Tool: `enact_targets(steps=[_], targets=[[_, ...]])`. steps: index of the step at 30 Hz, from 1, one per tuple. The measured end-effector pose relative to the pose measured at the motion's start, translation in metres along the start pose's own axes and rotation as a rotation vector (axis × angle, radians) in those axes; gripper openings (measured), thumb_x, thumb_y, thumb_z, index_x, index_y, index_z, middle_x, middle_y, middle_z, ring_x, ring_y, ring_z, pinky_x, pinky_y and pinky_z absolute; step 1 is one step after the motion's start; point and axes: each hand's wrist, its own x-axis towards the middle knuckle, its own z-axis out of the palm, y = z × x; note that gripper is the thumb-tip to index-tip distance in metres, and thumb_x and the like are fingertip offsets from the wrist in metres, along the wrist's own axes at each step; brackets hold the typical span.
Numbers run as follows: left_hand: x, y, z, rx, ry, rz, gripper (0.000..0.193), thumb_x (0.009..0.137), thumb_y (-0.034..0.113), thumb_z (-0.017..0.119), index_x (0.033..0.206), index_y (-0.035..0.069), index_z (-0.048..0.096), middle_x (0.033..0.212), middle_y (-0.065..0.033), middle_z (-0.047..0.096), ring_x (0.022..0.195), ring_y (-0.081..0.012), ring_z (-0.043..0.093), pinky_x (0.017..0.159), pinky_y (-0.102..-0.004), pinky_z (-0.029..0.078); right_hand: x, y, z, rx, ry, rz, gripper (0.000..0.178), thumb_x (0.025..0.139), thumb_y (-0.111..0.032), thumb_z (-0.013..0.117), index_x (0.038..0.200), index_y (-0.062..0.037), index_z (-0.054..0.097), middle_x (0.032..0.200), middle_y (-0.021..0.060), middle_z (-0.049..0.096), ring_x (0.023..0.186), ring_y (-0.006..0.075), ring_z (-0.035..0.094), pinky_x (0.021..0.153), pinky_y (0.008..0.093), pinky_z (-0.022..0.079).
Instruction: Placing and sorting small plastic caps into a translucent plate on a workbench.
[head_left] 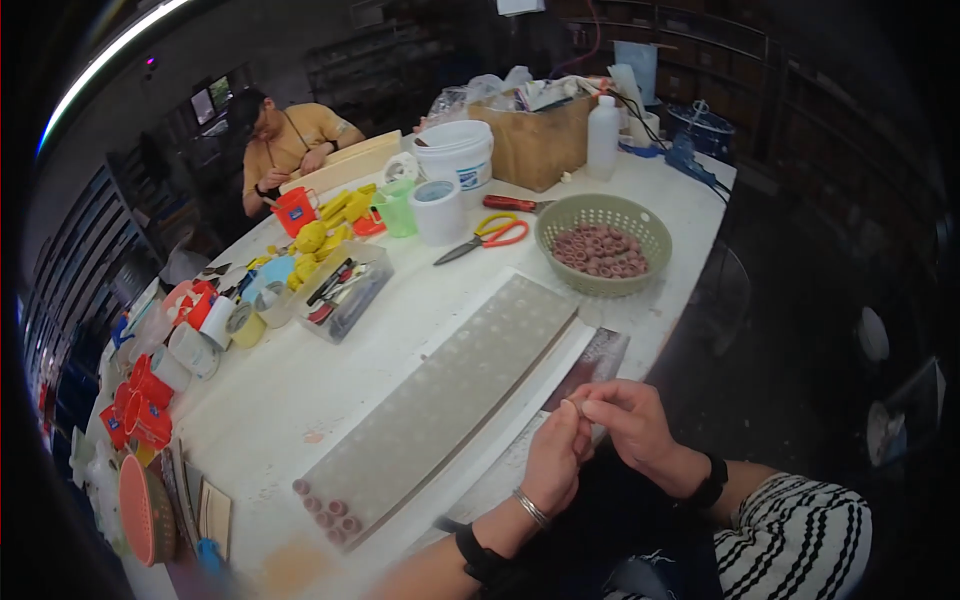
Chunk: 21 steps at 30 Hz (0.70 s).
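My left hand (558,455) and my right hand (637,425) meet fingertip to fingertip over the table's near edge. Both are closed in a pinch; whatever lies between the fingertips is too small and covered to name. Just beyond them lies a dark brown, speckled flat sheet (598,362). A long grey board (440,400) stretches across the table to the left of my hands. Several small reddish-brown rings (325,513) stand together at its near left end. More such rings (600,250) fill the bottom of a green perforated basket (560,222) past the board's far end.
Red-and-yellow-handled scissors (484,240) lie beside the basket. A clear box of tools (345,295), white tubs (455,150), a cardboard box (530,145) and a white bottle (602,138) stand farther back. Cups (150,420) line the left edge. Another person (290,150) sits at the far side.
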Motion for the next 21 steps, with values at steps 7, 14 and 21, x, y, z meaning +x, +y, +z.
enact_targets(steps=[7, 14, 21], targets=[[0.013, -0.009, -0.012, 0.084, 0.011, 0.016, 0.038, 0.11, 0.036, 0.041, 0.091, 0.008, 0.059, 0.067, 0.0039, 0.044, 0.061, -0.0086, 0.038, 0.057, -0.0246, 0.034, 0.005, 0.003, -0.005, 0.124, 0.091, 0.048, 0.015, 0.096, -0.003, 0.063, 0.105, 0.0083, 0.068, 0.085, 0.0104, 0.069, 0.073, 0.0147, 0.065, 0.071, 0.0282, 0.055], [0.017, -0.034, -0.025, 0.362, -0.13, 0.127, 0.03, 0.108, 0.035, 0.048, 0.106, 0.008, 0.062, 0.084, 0.0039, 0.053, 0.072, -0.0055, 0.047, 0.065, -0.0199, 0.041, 0.004, -0.005, -0.022, 0.032, 0.147, -0.123, 0.005, 0.086, 0.001, 0.067, 0.088, 0.0052, 0.068, 0.098, 0.0174, 0.072, 0.089, 0.0223, 0.068, 0.085, 0.0353, 0.054], [0.016, -0.033, -0.017, 0.303, -0.145, 0.172, 0.037, 0.11, 0.041, 0.041, 0.114, 0.01, 0.059, 0.09, 0.0029, 0.057, 0.073, -0.0052, 0.049, 0.065, -0.0195, 0.041, 0.003, -0.02, -0.023, -0.313, 0.048, -0.256, 0.007, 0.081, 0.0, 0.073, 0.083, -0.0009, 0.067, 0.088, 0.0102, 0.07, 0.086, 0.0193, 0.066, 0.081, 0.0343, 0.053]])
